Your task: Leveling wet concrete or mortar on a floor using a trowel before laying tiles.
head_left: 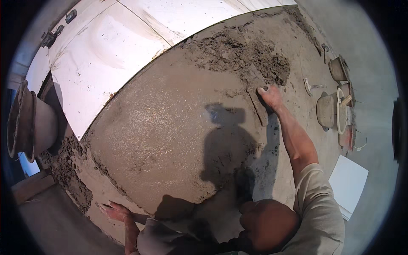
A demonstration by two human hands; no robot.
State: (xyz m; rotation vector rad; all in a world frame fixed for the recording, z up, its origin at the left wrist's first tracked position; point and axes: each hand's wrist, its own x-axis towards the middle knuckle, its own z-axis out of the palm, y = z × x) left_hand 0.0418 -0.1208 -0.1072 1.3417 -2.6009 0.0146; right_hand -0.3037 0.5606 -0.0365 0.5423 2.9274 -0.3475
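My right hand point(270, 97) is closed, arm stretched out to the far right of a smooth bed of wet mortar point(148, 123). It grips a mortar-coated tool point(257, 109), seen as a narrow dark edge on the bed; its handle is hidden in my fist, and I cannot make out its exact kind. Beyond that hand lies a rough heap of loose mortar point(242, 53). My left hand point(115, 211) is at the lower left, fingers spread and holding nothing, by the floor strip beside the bed. My shadow falls across the bed's middle and right part.
Large white tiles point(110, 55) border the bed at the far left. Stacked tubs point(42, 121) and a wooden block point(34, 187) stand left. Along the right wall are a bucket point(326, 111), a smaller tub point(338, 69) and a hammer-like tool point(309, 87). White tiles point(348, 185) lie lower right.
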